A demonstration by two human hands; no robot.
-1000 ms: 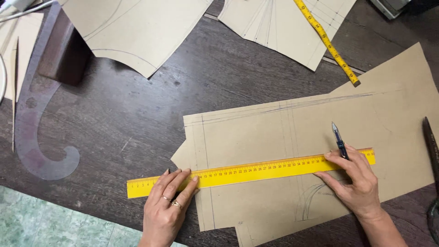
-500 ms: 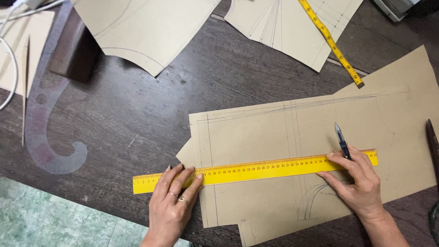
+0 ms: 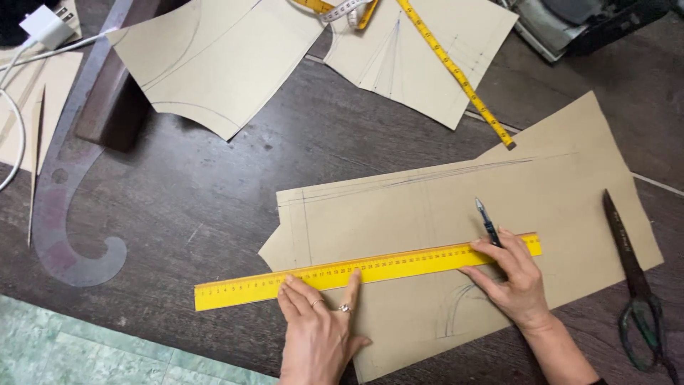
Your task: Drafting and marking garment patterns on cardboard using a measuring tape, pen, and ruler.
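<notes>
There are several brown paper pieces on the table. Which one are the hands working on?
The big paper sheet nearest the person, under the yellow ruler. Both the left hand and right hand press there; the other pieces lie untouched at the far edge.

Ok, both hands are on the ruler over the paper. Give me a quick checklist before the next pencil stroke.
1. Left hand pressing the ruler flat: ok, fingers spread on it.
2. Right hand steadying the ruler's other end: ok.
3. Pencil in the right hand, tip above the ruler's top edge: ok.
4. Ruler lying across the paper: ok, though its left end overhangs onto the table.
5. Scissors away from the ruler: ok, at the paper's right edge.
6. Ruler lined up with drawn marks: cannot tell.
</notes>
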